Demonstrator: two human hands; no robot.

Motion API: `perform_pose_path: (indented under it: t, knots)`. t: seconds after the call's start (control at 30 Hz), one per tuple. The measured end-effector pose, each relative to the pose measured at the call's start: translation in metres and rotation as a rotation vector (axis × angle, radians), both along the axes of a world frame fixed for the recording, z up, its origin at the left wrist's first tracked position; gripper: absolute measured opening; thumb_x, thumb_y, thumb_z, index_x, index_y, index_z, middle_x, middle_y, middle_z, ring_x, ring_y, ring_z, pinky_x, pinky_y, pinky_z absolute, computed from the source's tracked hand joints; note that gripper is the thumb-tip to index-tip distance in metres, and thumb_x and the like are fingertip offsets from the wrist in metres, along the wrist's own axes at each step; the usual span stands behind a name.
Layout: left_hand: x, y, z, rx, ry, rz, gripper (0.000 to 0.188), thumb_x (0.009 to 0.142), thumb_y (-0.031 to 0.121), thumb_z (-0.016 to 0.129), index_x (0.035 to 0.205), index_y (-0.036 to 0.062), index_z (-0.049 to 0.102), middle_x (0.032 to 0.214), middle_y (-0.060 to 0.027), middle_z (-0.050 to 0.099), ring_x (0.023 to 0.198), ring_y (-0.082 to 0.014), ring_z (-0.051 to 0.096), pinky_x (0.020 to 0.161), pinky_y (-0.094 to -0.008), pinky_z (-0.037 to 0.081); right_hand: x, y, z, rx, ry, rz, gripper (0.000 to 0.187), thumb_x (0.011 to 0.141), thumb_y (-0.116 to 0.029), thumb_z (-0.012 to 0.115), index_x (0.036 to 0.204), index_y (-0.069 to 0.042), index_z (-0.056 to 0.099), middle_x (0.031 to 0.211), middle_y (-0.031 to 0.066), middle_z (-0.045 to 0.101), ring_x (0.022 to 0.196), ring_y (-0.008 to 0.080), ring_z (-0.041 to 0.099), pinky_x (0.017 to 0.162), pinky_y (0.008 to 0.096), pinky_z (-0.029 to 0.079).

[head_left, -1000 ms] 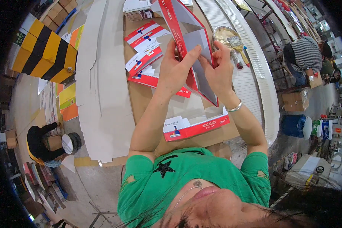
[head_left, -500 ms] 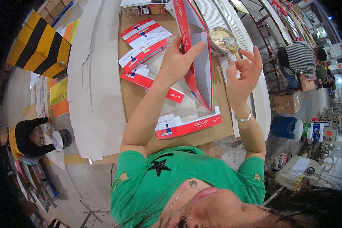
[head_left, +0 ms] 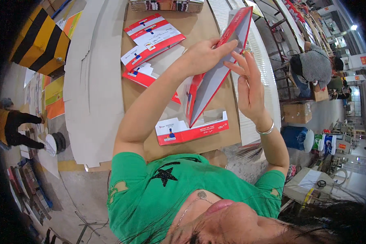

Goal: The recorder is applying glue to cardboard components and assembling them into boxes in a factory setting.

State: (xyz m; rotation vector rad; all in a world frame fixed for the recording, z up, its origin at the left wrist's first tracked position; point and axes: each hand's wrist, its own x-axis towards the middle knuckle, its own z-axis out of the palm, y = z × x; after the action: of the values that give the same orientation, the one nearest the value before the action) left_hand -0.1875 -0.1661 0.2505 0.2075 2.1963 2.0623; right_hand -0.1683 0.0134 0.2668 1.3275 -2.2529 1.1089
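A red carton, plain grey inside, is held on a slant between the hands — its near end narrowing to a corner. The left hand is clamped on its upper part, thumb over the edge; the right hand is unclenched, fingers raised just beside the grey face — whether they touch, I cannot tell. Beneath lies a red-and-white box; farther off, overlapping cartons on brown cardboard, then a stack.

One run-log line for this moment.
left hand: gripping red-and-grey folded cardboard carton; right hand: by carton's edge, contact unclear; beneath: brown cardboard sheet
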Motion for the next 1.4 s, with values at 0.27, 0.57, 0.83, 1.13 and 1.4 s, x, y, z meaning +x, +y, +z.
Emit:
perform_pose_path:
  t: [0.27,0.57,0.83,1.13,1.4]
  knots:
    - [-0.005,-0.005,-0.004,0.029,-0.096,-0.178,0.061,0.087,0.056,0.039,0.112,0.0033,0.057,0.101,-0.0071,0.058,0.091,-0.0128,0.052,0.081,-0.0258,0.039,0.000,-0.008,0.009,0.232,0.027,0.011,0.030,0.083,0.001,0.043,0.113,0.003,0.044,0.088,0.0159,0.061,0.090,0.0289,0.060,0.086,0.0390,0.044]
    - [-0.002,-0.001,-0.011,-0.085,-0.169,-0.296,0.067,0.087,0.058,0.036,0.120,0.0014,0.050,0.114,-0.0085,0.052,0.100,-0.0164,0.048,0.087,-0.0295,0.037,0.004,-0.010,0.001,0.503,-0.077,0.165,0.030,0.083,-0.005,0.048,0.113,-0.001,0.046,0.075,0.0119,0.058,0.073,0.0301,0.056,0.076,0.0408,0.040]
    - [-0.003,0.003,-0.023,0.048,-0.187,-0.357,0.072,0.084,0.061,0.041,0.123,0.0015,0.048,0.111,-0.0093,0.052,0.099,-0.0152,0.047,0.088,-0.0265,0.036,-0.001,0.007,0.010,0.591,-0.264,0.211,0.034,0.089,-0.005,0.039,0.122,0.001,0.041,0.110,0.0149,0.058,0.103,0.0239,0.057,0.095,0.0394,0.036]
    - [-0.004,0.008,-0.027,0.023,-0.270,-0.374,0.075,0.079,0.066,0.044,0.121,0.0041,0.049,0.110,-0.0101,0.051,0.097,-0.0176,0.048,0.078,-0.0308,0.041,0.005,0.021,0.007,0.319,-0.673,0.166,0.038,0.093,-0.004,0.031,0.130,0.002,0.033,0.109,0.0177,0.057,0.099,0.0252,0.060,0.086,0.0331,0.044]
    - [0.000,0.006,-0.023,0.009,-0.259,-0.347,0.069,0.079,0.065,0.044,0.119,0.0087,0.052,0.101,-0.0053,0.054,0.087,-0.0126,0.051,0.068,-0.0256,0.044,0.005,0.027,0.008,0.178,-0.683,0.092,0.036,0.094,-0.007,0.028,0.128,0.002,0.037,0.099,0.0169,0.060,0.085,0.0224,0.064,0.082,0.0305,0.045]
